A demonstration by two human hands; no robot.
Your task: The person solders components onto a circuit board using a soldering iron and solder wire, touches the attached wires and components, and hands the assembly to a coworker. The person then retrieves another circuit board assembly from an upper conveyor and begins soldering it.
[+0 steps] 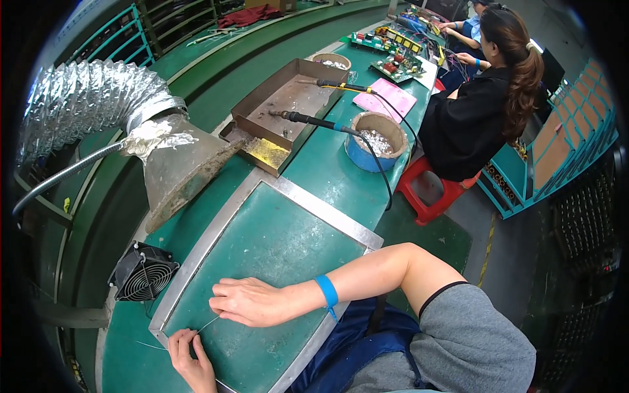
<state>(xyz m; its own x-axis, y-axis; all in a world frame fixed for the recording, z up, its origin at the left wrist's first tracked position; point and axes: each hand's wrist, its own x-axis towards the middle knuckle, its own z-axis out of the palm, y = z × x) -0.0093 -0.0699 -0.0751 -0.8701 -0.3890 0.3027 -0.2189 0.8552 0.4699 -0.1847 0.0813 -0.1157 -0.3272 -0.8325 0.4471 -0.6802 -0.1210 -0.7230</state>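
Note:
A thin silvery wire (pixel 208 325) runs between my two hands, low over the green, metal-framed work surface (pixel 282 229). My left hand (pixel 190 359), at the lower left of the frame, pinches it between thumb and fingers. The wire's loose end sticks out to the left of that hand. Farther up, my right hand (pixel 249 302) is closed with its fingers curled, and the wire leads into its fingertips. Its exact grip is hidden by the fingers. A blue band (pixel 326 291) circles my right wrist.
Beyond the frame, two soldering irons (pixel 308 119) rest across a metal tray (pixel 262 92). Beside it stand a blue pot (pixel 370 160) and a pink pad (pixel 385 99). A fume hood (pixel 187 167) and a fan (pixel 144 272) flank the left. Co-workers (pixel 478 118) sit at the right, near circuit boards (pixel 398 67).

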